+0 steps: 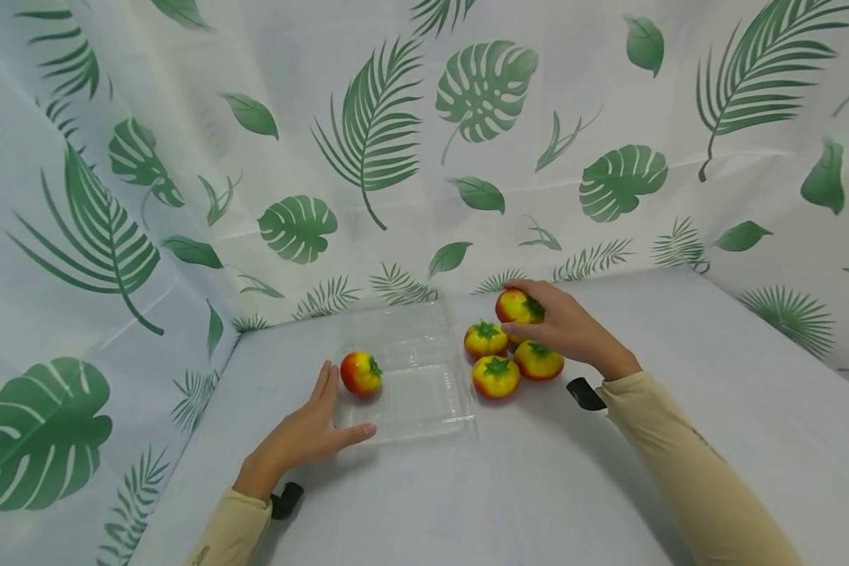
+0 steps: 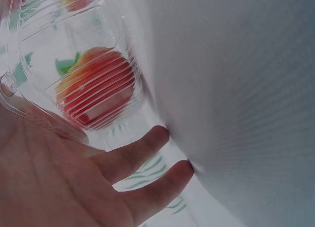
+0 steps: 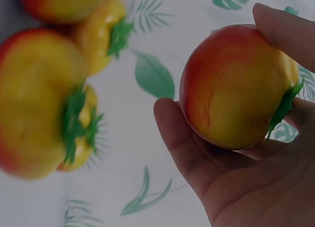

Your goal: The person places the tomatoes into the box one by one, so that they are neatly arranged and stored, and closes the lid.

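Observation:
My left hand (image 1: 307,432) rests at the left side of a clear plastic clamshell box (image 1: 428,397), fingers straight and thumb along its front. One red-and-yellow persimmon (image 1: 358,374) lies on its side in the left of the box's front half. The left wrist view shows that persimmon (image 2: 101,91) through the ribbed wall, beside my palm. My right hand (image 1: 573,326) holds another persimmon (image 3: 229,89) between thumb and fingers, its green calyx toward the palm. Below it, several persimmons (image 1: 495,377) stand grouped on the table, calyxes up, one partly hidden by the hand.
The box lies unfolded, its other half (image 1: 392,326) toward the back. A white cloth covers the table (image 1: 424,503). Leaf-printed curtains (image 1: 382,259) rise close behind the box and along the left.

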`<state>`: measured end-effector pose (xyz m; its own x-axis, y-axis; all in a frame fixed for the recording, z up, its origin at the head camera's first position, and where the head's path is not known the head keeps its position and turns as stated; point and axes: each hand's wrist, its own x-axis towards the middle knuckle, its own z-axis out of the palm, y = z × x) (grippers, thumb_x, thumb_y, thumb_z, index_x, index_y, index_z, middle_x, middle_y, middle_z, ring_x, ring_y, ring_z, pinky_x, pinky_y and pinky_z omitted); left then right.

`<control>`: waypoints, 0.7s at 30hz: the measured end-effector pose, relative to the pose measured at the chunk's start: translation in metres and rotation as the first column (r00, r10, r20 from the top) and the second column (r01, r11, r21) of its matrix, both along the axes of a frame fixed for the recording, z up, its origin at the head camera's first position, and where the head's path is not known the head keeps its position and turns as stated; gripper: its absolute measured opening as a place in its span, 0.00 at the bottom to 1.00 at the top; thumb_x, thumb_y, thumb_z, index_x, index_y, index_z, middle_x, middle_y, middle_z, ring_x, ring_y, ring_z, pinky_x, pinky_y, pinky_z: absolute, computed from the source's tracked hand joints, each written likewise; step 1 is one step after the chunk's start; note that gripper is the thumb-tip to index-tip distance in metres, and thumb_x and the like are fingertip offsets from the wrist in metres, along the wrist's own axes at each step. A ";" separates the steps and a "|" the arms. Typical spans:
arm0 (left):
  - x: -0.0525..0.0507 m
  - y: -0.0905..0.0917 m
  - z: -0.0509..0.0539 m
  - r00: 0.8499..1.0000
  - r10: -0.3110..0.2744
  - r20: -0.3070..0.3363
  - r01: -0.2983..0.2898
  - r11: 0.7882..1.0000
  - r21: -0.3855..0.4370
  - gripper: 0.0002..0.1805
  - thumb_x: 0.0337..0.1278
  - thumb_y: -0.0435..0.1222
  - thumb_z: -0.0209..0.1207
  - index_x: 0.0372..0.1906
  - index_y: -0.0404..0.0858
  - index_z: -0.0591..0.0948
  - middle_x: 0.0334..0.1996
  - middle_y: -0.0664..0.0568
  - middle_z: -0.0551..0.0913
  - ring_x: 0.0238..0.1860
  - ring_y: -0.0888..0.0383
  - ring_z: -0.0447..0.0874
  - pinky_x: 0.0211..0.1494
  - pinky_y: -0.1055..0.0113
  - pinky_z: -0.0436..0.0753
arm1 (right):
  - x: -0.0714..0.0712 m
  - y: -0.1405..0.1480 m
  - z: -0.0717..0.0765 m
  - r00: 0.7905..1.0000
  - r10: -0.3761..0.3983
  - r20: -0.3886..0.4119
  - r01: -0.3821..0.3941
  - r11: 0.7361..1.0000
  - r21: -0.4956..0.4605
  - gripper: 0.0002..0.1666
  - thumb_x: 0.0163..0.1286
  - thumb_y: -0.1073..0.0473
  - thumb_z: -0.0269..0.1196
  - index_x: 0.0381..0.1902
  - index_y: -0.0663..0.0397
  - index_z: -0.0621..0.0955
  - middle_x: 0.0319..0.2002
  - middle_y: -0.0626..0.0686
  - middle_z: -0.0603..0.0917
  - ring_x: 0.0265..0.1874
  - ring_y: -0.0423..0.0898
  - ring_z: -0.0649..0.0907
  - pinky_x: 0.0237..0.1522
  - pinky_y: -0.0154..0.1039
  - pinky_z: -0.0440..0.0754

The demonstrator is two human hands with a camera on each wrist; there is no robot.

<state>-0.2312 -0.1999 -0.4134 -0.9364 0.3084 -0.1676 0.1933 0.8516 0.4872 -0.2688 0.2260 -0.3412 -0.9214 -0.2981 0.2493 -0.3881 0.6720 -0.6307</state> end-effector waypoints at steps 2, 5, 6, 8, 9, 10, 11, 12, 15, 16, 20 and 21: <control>0.000 0.000 0.001 1.000 -0.001 -0.002 0.001 1.000 0.004 0.71 0.61 0.70 0.63 0.87 0.34 0.36 0.87 0.42 0.29 0.82 0.37 0.58 0.76 0.37 0.68 | -0.001 -0.008 0.002 1.000 0.020 0.001 -0.020 1.000 -0.018 0.43 0.74 0.50 0.72 0.80 0.55 0.68 0.69 0.63 0.76 0.61 0.62 0.79 0.65 0.65 0.78; 0.000 0.000 0.002 1.000 -0.001 0.004 0.001 1.000 0.012 0.71 0.61 0.70 0.64 0.87 0.34 0.36 0.87 0.42 0.29 0.83 0.37 0.55 0.77 0.37 0.67 | -0.002 -0.020 0.004 0.999 0.049 -0.003 -0.050 0.998 -0.040 0.43 0.74 0.50 0.72 0.80 0.53 0.69 0.68 0.62 0.76 0.58 0.60 0.81 0.61 0.61 0.83; 0.000 0.000 0.002 1.000 -0.001 0.006 0.000 1.000 0.015 0.72 0.61 0.70 0.64 0.87 0.34 0.36 0.87 0.42 0.29 0.83 0.37 0.54 0.77 0.37 0.66 | -0.003 -0.024 0.005 0.998 0.060 -0.003 -0.060 0.997 -0.047 0.43 0.74 0.49 0.72 0.80 0.52 0.69 0.69 0.61 0.76 0.57 0.59 0.81 0.60 0.60 0.84; 0.001 0.000 0.002 1.000 0.002 0.010 -0.002 1.000 0.020 0.72 0.60 0.70 0.64 0.87 0.34 0.36 0.87 0.42 0.29 0.83 0.37 0.55 0.77 0.37 0.66 | -0.004 -0.032 0.006 0.997 0.078 -0.006 -0.078 0.995 -0.055 0.43 0.74 0.48 0.72 0.80 0.51 0.69 0.69 0.61 0.76 0.58 0.59 0.80 0.59 0.59 0.84; 0.001 0.000 0.002 1.000 0.003 0.010 -0.003 1.000 0.022 0.72 0.60 0.70 0.64 0.87 0.34 0.36 0.87 0.43 0.29 0.83 0.37 0.55 0.77 0.37 0.66 | -0.004 -0.037 0.007 0.996 0.083 -0.009 -0.084 0.995 -0.056 0.43 0.74 0.48 0.72 0.80 0.50 0.69 0.70 0.60 0.75 0.61 0.59 0.78 0.61 0.59 0.83; 0.001 0.000 0.001 1.000 0.004 0.009 -0.004 1.000 0.025 0.72 0.60 0.70 0.65 0.87 0.34 0.37 0.87 0.43 0.29 0.82 0.37 0.55 0.77 0.37 0.66 | -0.005 -0.041 0.008 0.996 0.089 -0.012 -0.090 0.994 -0.058 0.44 0.73 0.48 0.72 0.80 0.50 0.69 0.71 0.60 0.75 0.62 0.59 0.77 0.63 0.60 0.82; 0.001 0.000 0.001 1.000 0.004 0.007 -0.005 1.000 0.025 0.72 0.60 0.70 0.65 0.87 0.34 0.37 0.87 0.43 0.30 0.82 0.37 0.55 0.77 0.37 0.67 | -0.005 -0.046 0.009 0.995 0.097 -0.009 -0.097 0.993 -0.064 0.44 0.73 0.48 0.73 0.80 0.50 0.69 0.71 0.60 0.75 0.63 0.59 0.77 0.63 0.60 0.82; 0.001 0.000 0.001 1.000 0.005 0.006 -0.005 1.000 0.025 0.72 0.60 0.70 0.65 0.87 0.33 0.37 0.87 0.43 0.29 0.82 0.37 0.55 0.77 0.37 0.67 | -0.006 -0.051 0.009 0.995 0.104 -0.009 -0.104 0.992 -0.066 0.44 0.73 0.48 0.73 0.81 0.51 0.69 0.71 0.59 0.75 0.63 0.59 0.76 0.63 0.60 0.81; 0.001 0.001 0.001 1.000 0.006 0.006 -0.006 1.000 0.025 0.72 0.60 0.70 0.65 0.87 0.34 0.36 0.87 0.43 0.29 0.83 0.37 0.55 0.77 0.37 0.66 | -0.006 -0.065 0.011 0.993 0.115 0.004 -0.114 0.991 -0.076 0.45 0.72 0.48 0.73 0.81 0.51 0.68 0.69 0.59 0.77 0.61 0.58 0.77 0.60 0.58 0.83; 0.001 0.001 0.001 1.000 0.008 0.008 -0.008 1.000 0.024 0.72 0.60 0.70 0.65 0.87 0.34 0.36 0.87 0.43 0.29 0.83 0.38 0.55 0.77 0.38 0.66 | -0.006 -0.069 0.011 0.993 0.116 0.009 -0.115 0.990 -0.078 0.45 0.72 0.47 0.73 0.81 0.50 0.68 0.68 0.58 0.78 0.59 0.57 0.78 0.58 0.56 0.84; 0.000 0.002 0.002 1.000 0.018 0.018 -0.018 1.000 0.017 0.73 0.59 0.71 0.65 0.87 0.35 0.35 0.87 0.43 0.29 0.83 0.38 0.54 0.77 0.37 0.66 | -0.006 -0.085 0.011 0.988 0.139 0.061 -0.131 0.985 -0.113 0.45 0.72 0.44 0.72 0.81 0.48 0.68 0.60 0.58 0.81 0.45 0.56 0.83 0.45 0.52 0.88; 0.000 0.002 0.002 1.000 0.021 0.020 -0.021 1.000 0.016 0.73 0.58 0.71 0.65 0.87 0.35 0.35 0.87 0.43 0.29 0.83 0.38 0.54 0.77 0.37 0.66 | -0.005 -0.089 0.012 0.986 0.147 0.073 -0.137 0.983 -0.120 0.46 0.72 0.43 0.72 0.81 0.47 0.67 0.58 0.58 0.81 0.41 0.56 0.83 0.42 0.53 0.89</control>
<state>-0.2311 -0.1982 -0.4112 -0.9392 0.2915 -0.1815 0.1656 0.8474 0.5044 -0.2741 0.1372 -0.3295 -0.8903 -0.4013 0.2151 -0.4186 0.5355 -0.7335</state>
